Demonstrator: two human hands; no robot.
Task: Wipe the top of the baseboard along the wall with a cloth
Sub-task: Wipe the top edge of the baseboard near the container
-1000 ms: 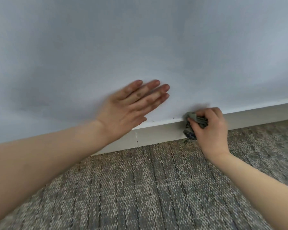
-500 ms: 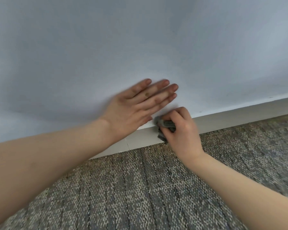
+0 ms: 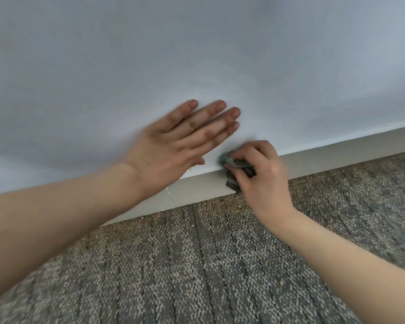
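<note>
A pale beige baseboard (image 3: pixel 332 157) runs along the foot of a light grey wall (image 3: pixel 197 54), rising toward the right. My right hand (image 3: pixel 264 178) grips a small crumpled grey-green cloth (image 3: pixel 229 161) and holds it against the baseboard's top edge, with a dark patterned corner of the cloth hanging over the board's face. My left hand (image 3: pixel 178 143) lies flat on the wall with straight fingers, just left of the cloth and above the baseboard. A joint line (image 3: pixel 170 195) in the baseboard shows below my left hand.
Grey-brown striped carpet (image 3: pixel 197 265) covers the floor right up to the baseboard. A few small crumbs lie on the carpet near the board. My two forearms cross the lower left and lower right of the view.
My right hand slid the cloth left along the baseboard top, from well right of my left hand to just beside it. My left hand stayed flat on the wall.
</note>
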